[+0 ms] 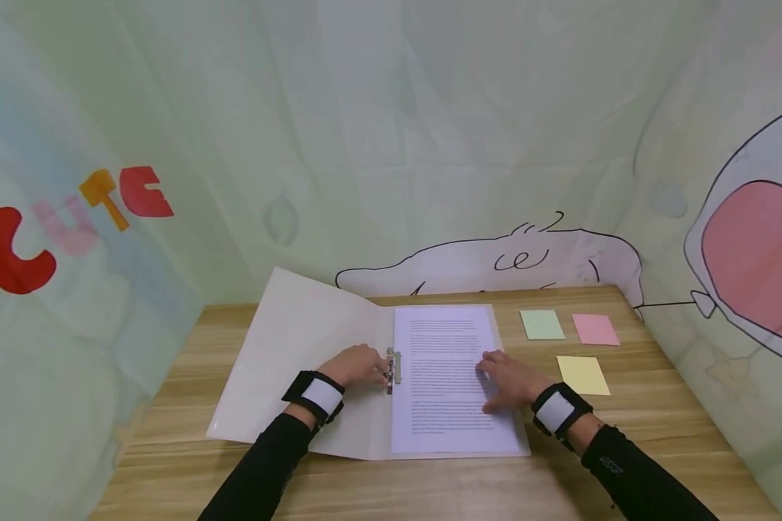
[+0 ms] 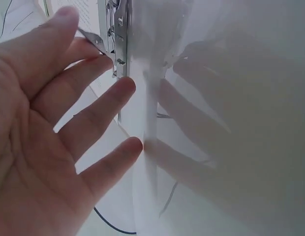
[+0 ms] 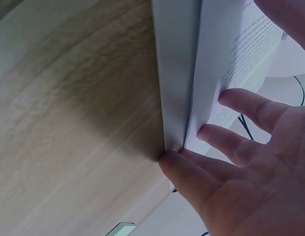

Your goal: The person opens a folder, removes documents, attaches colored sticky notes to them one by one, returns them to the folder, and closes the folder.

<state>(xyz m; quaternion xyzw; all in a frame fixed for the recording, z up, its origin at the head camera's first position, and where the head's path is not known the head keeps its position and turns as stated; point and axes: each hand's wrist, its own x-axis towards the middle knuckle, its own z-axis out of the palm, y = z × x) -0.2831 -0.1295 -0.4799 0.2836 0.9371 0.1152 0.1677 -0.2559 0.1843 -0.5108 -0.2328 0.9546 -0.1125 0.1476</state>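
A white folder (image 1: pixel 313 318) lies spread on the table, its cover turned to the left. Printed sheets (image 1: pixel 443 441) are stacked on its right side, beside a metal lever clip (image 1: pixel 397 367) at the spine. My left hand (image 1: pixel 358 365) is at this clip. In the left wrist view its thumb and index finger are right at the metal lever (image 2: pixel 95 40), while the other fingers spread over the folder's inside. My right hand (image 1: pixel 513 380) rests on the right edge of the sheets with fingers spread. Its fingertips (image 3: pixel 169 160) reach the paper and folder edge.
Green (image 1: pixel 542 325), pink (image 1: pixel 596 329) and yellow (image 1: pixel 583 375) sticky notes lie right of the folder on the wooden table (image 1: pixel 169 463). A printed cloth backdrop (image 1: pixel 378 145) stands behind and beside the table.
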